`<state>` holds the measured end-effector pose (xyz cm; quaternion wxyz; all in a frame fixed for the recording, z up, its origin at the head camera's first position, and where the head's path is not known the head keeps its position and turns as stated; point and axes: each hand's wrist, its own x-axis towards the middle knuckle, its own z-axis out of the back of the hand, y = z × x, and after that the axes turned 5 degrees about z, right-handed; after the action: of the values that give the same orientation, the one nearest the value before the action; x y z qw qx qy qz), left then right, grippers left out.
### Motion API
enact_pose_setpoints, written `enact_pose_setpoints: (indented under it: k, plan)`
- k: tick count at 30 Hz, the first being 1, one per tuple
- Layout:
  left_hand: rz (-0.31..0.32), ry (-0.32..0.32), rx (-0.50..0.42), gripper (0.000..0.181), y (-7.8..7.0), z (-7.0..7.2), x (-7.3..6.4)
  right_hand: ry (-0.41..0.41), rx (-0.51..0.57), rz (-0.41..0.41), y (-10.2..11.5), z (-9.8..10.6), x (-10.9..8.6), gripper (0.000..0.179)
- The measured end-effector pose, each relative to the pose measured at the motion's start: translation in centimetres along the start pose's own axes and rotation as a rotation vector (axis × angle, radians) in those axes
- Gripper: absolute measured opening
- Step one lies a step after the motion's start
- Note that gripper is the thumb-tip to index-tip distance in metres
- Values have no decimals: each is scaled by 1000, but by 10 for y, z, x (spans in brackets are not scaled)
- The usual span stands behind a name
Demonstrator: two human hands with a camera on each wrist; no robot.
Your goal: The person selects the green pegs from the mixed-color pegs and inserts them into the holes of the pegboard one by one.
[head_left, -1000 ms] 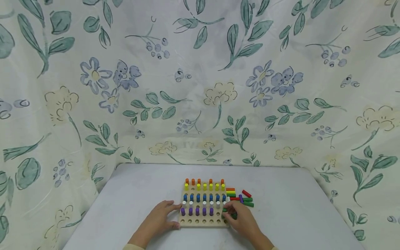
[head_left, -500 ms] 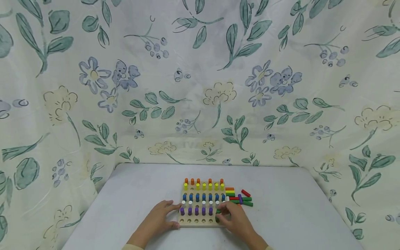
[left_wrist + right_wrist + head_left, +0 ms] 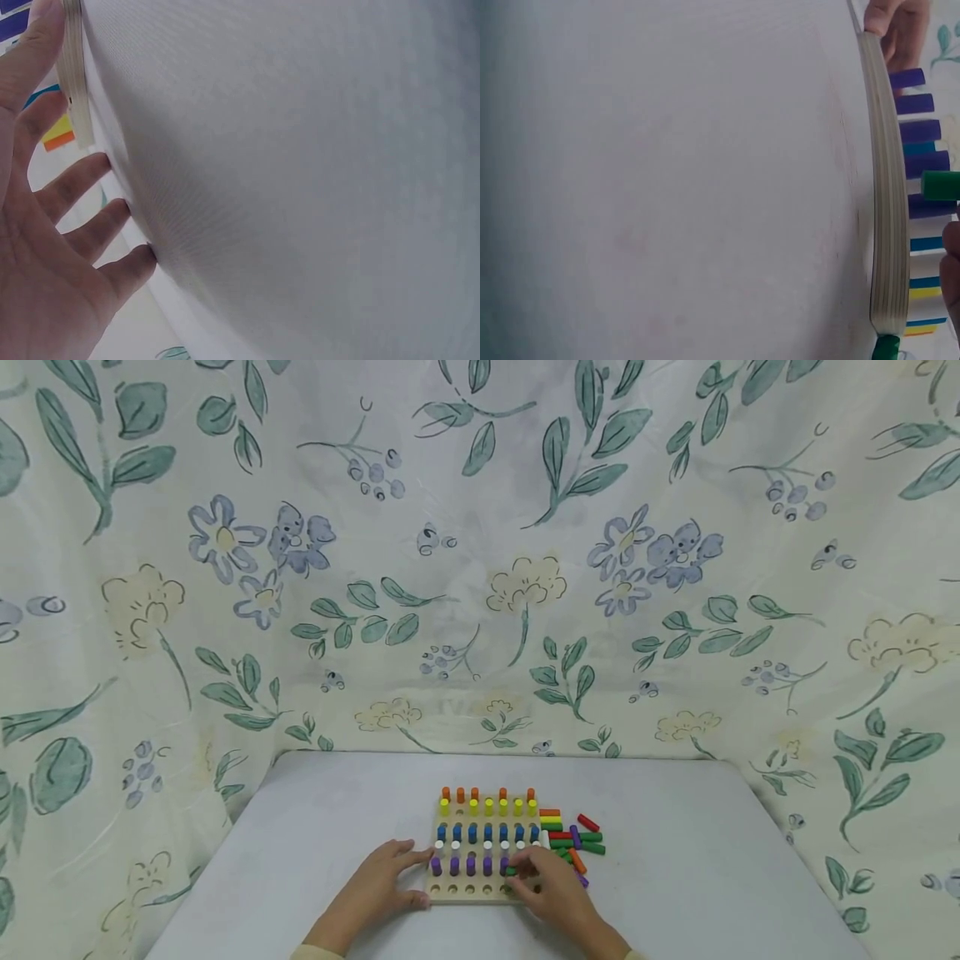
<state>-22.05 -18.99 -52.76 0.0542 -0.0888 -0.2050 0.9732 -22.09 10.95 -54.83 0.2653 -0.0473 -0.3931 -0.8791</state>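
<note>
Two bare hands of yours work at the pale wooden pegboard (image 3: 452, 901), which lies between the left and right edges of the white tabletop (image 3: 337, 810). Your left hand (image 3: 381, 878) comes in from the left, fingers spread apart, thumb at the board's near left corner and index finger at its left edge. Your right hand (image 3: 558, 890) slants in over the near right corner, thumb and fingers pinching a green cylindrical peg (image 3: 939, 185) upright above the near edge, just beside the purple cylindrical pegs (image 3: 471, 866).
</note>
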Motion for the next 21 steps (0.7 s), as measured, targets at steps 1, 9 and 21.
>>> enact_pose_setpoints:
  k: [1, 9, 21]
  plan:
    - [0, 3, 0, 79, 0, 0, 0, 4, 4, 0, 0, -1, 0, 18]
    - [-14, 1, -10, 79, 3, 0, 0, 12, -18, 13, 5, -6, 3, 19]
    - [-1, 3, -1, 78, 0, 1, 0, 15, -54, 36, 12, -15, 9, 17]
